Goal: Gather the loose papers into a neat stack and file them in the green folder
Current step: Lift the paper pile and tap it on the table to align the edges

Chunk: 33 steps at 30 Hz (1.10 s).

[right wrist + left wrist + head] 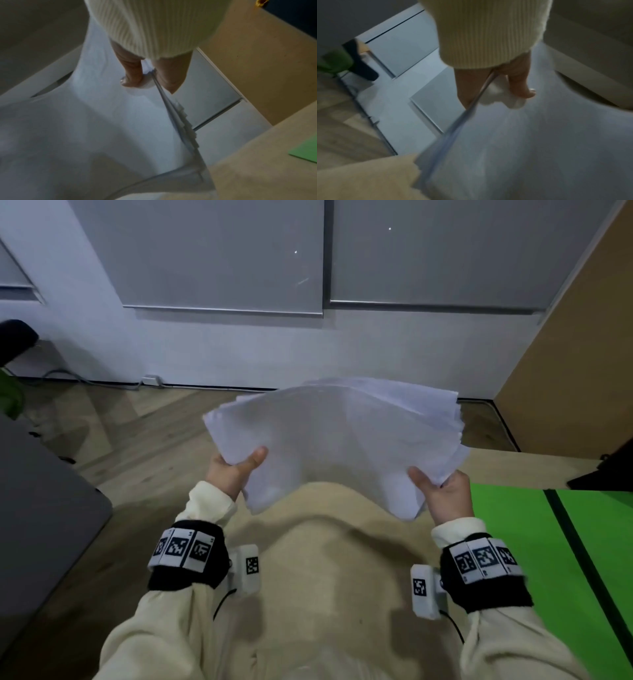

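paper stack [342, 440]: 1 | green folder [534, 542]: 1 | hands: 2

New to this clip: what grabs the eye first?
The sheaf of white papers held up in mid-frame, sagging between the left hand and right hand, which pinch its near corners; its right edges are fanned, not yet squared. Next, the bright green folder lying open on the tan table, at lower right.

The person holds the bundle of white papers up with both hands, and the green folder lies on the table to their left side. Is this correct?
Not quite. Both the left hand and the right hand do hold the papers, but the green folder lies to the person's right, as the head view shows.
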Each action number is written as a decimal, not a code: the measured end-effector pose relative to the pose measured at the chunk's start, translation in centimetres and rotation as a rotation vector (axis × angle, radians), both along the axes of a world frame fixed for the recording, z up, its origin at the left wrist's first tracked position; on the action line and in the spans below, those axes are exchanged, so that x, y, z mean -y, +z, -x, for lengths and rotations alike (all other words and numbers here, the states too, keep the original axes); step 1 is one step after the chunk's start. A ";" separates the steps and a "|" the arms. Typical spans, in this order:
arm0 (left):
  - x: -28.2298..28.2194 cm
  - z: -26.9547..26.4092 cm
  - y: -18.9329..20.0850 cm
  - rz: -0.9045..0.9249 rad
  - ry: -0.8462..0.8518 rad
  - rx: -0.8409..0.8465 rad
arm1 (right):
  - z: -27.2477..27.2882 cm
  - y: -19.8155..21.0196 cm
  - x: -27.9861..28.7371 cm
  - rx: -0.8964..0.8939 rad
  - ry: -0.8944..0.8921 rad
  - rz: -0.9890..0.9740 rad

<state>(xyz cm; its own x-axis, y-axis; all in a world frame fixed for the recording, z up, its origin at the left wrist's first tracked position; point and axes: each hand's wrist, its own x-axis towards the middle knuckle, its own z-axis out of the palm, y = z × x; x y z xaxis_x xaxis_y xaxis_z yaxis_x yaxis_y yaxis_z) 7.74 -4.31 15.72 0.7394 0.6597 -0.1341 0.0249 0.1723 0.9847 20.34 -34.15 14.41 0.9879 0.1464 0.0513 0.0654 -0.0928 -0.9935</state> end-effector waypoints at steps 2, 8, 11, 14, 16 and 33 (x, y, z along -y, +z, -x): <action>-0.3 0.4 -1.3 0.047 -0.006 0.000 | 0.2 -0.2 -0.1 0.000 0.010 -0.026; 0.9 1.5 -6.3 -0.006 -0.068 -0.219 | 1.8 -4.3 0.3 -0.322 -0.028 0.038; 1.4 1.0 -7.3 0.003 -0.050 -0.272 | 1.4 -6.0 0.6 -0.380 -0.072 0.076; 1.5 0.3 -7.3 -0.054 -0.045 -0.308 | 0.6 -7.8 0.6 -0.427 -0.040 0.266; 1.4 0.1 -7.6 -0.072 -0.030 -0.313 | 0.4 -8.8 0.6 -0.474 -0.006 0.403; 0.8 0.3 -8.6 -0.062 0.032 -0.336 | 3.4 -14.9 1.9 -0.515 0.089 0.818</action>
<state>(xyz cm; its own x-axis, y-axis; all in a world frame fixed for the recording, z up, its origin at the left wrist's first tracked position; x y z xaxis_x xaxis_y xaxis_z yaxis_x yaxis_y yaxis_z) 7.46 -5.13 7.14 0.6395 0.6967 -0.3251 0.3448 0.1181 0.9312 16.97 -36.05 -0.47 0.8446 0.0203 -0.5351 -0.3191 -0.7834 -0.5333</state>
